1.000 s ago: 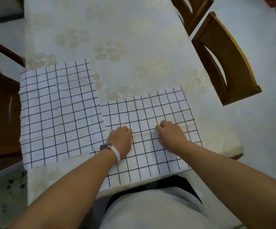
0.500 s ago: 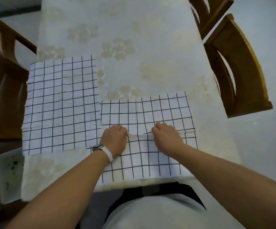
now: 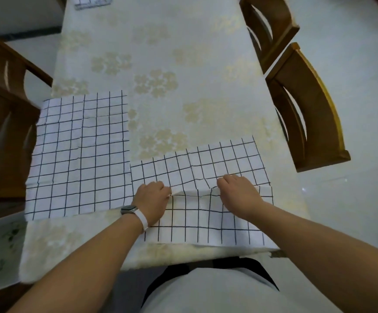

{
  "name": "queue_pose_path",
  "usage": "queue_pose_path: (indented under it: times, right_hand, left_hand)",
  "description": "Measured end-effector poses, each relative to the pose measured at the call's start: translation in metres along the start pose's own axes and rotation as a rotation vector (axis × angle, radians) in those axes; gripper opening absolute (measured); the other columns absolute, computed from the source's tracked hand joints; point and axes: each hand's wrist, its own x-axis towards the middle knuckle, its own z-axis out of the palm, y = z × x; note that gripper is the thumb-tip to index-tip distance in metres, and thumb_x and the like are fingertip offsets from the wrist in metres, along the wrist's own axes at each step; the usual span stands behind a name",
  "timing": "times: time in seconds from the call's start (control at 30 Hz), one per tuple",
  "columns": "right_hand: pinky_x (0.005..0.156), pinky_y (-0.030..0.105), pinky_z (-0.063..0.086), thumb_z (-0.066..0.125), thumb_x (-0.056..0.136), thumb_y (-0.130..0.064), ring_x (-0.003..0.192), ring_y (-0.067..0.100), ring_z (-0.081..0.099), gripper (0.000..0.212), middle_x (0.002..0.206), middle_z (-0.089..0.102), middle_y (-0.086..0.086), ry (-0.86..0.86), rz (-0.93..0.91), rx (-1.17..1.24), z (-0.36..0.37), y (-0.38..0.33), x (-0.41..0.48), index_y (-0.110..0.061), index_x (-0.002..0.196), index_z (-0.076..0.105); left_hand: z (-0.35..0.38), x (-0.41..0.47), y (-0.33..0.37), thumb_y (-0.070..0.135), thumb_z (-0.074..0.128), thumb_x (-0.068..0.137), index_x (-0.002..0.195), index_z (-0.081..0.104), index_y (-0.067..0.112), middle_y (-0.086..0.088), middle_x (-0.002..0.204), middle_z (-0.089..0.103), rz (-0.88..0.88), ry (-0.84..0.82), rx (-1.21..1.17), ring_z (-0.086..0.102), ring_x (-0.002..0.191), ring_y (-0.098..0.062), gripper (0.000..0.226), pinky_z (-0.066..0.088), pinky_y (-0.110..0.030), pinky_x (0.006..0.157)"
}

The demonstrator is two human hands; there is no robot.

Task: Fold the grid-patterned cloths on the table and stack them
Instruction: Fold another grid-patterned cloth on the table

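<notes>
Two white cloths with a black grid lie on the table. The near cloth (image 3: 206, 168) is in front of me, its near edge at the table's front edge. My left hand (image 3: 153, 198) and my right hand (image 3: 237, 192) both pinch a raised ridge of it across its middle. The second cloth (image 3: 79, 154) lies flat to the left, reaching the table's left edge. At the far end of the table sits a small folded grid cloth (image 3: 92, 1), cut off by the frame.
The table (image 3: 183, 75) wears a pale floral cover. Two wooden chairs (image 3: 305, 102) stand along its right side, and another wooden chair (image 3: 0, 123) stands at the left. A white tray (image 3: 4, 251) with green marks sits low at the left.
Both hands have gathered the near cloth's middle into a raised fold. The view has tilted up, bringing the far end of the table into sight.
</notes>
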Motion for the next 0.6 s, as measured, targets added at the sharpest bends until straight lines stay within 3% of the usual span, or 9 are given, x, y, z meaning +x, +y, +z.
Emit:
queue_pose_path:
  times: [0.1,0.33,0.53,0.6]
  right_hand:
    - [0.069,0.032,0.030,0.052,0.088,-0.014,0.082,0.026,0.054,0.015,0.094,0.061,0.006,-0.042,0.012,-0.009,0.006,0.006,-0.002,-0.012,0.101,0.060]
    - [0.078,0.035,0.037,0.050,0.090,-0.020,0.097,0.026,0.051,0.021,0.107,0.056,0.006,-0.167,0.021,-0.080,0.009,0.024,-0.010,-0.014,0.108,0.059]
    - [0.071,0.030,0.026,0.047,0.088,-0.013,0.079,0.019,0.037,0.016,0.098,0.056,0.003,-0.182,0.060,-0.069,0.003,0.034,-0.019,-0.017,0.103,0.052]
    - [0.069,0.030,0.027,0.048,0.087,-0.011,0.077,0.018,0.040,0.018,0.094,0.055,0.001,-0.160,0.077,-0.063,-0.001,0.035,-0.023,-0.017,0.103,0.051]
  left_hand:
    - [0.004,-0.006,-0.008,0.015,0.073,0.077,0.079,0.069,0.015,-0.002,0.072,0.060,-0.026,0.016,0.037,0.056,0.062,-0.026,0.004,0.043,-0.032,0.056]
    - [-0.003,-0.019,-0.015,0.013,0.071,0.079,0.080,0.067,0.016,0.000,0.069,0.063,-0.087,0.040,-0.004,0.059,0.059,-0.025,0.005,0.039,-0.031,0.058]
    - [-0.011,-0.034,-0.025,0.015,0.056,0.091,0.082,0.061,0.017,0.000,0.072,0.060,-0.136,-0.038,0.007,0.055,0.065,-0.023,0.010,0.034,-0.029,0.059]
    - [-0.016,-0.037,-0.025,0.018,0.047,0.094,0.081,0.056,0.022,0.004,0.073,0.056,-0.163,-0.043,0.001,0.051,0.067,-0.020,0.017,0.035,-0.030,0.060]
